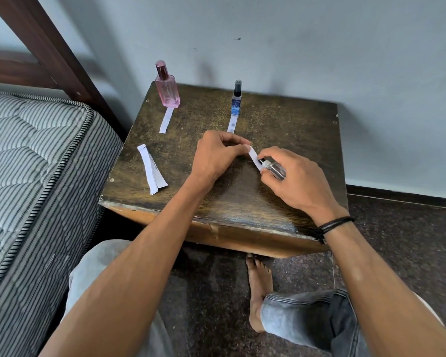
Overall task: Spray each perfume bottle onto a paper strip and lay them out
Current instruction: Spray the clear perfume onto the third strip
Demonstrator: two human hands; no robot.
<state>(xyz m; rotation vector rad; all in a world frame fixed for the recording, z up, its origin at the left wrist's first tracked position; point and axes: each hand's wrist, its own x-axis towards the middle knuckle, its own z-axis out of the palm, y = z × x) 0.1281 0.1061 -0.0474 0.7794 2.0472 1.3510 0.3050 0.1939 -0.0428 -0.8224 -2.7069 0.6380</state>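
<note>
The small clear bottle is a short, glassy cylinder with a black spray head. It lies almost on its side in the right hand, above the middle of the counter. Its nozzle end meets a white paper strip (whether they quite touch, the blur hides). The strip is a narrow flat band slanting from upper left down to the bottle. The right grip is clamped round the bottle, fingers curled over its body. The left hand has its grip closed on the strip's far end, pinched between thumb and forefinger, with the other fingers curled in.

At the far left of the counter stands a pink bottle, tall, flat-sided and translucent, with a glossy rose cap. A white strip lies flat just in front of its base. To the right a slim blue bottle with a dark cap stands upright, and a faintly spotted strip lies before it. At the near left lie spare strips, creased and overlapping. The counter is dark, scuffed wood. A striped, quilted mattress lies to its left.
</note>
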